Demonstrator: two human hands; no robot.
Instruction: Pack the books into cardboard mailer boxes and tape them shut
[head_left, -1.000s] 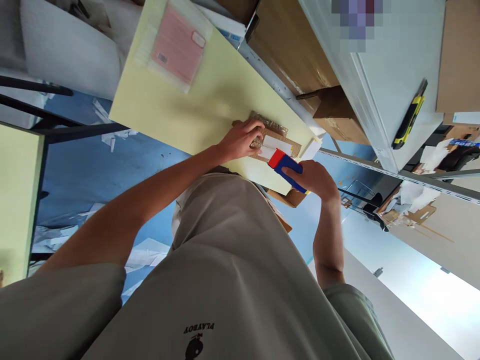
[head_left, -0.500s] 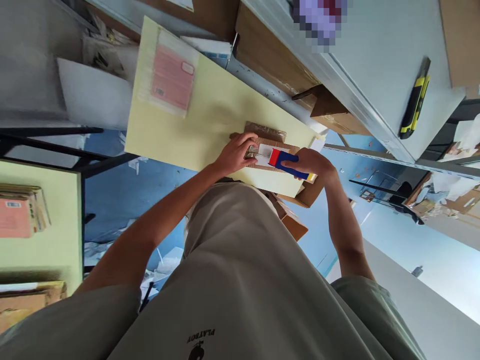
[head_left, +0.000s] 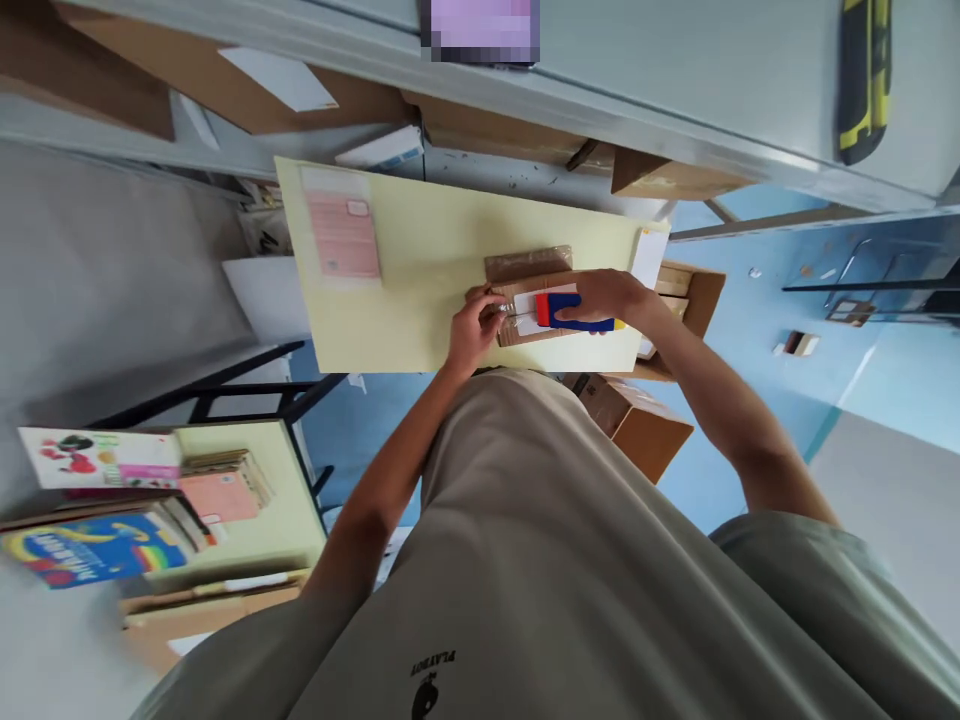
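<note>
On the pale yellow board [head_left: 420, 230] lies a flat cardboard package [head_left: 517, 336] with a white label [head_left: 526, 318] and shiny clear plastic film [head_left: 510, 309] at its left end. My left hand [head_left: 475, 328] is closed at that end, its fingertips pinching the film. My right hand [head_left: 604, 298] wraps round a flat blue tool with a red end [head_left: 562, 310], held over the label with the red end pointing left. A thin line runs from the red end toward my left fingers; its kind is unclear. Behind the package sits a brown plastic-wrapped bundle [head_left: 528, 264].
A pink booklet in clear wrap [head_left: 345, 235] lies on the board's left part. An open carton [head_left: 694, 310] stands past the right end, another box [head_left: 649, 430] below. A grey shelf edge with a black-and-yellow utility knife [head_left: 865, 85] hangs above. Books [head_left: 105, 540] are at lower left.
The view has turned, so the board looks more level. My left fingers have drawn closer together at the package's end. The blue tool stays in my right hand over the label.
</note>
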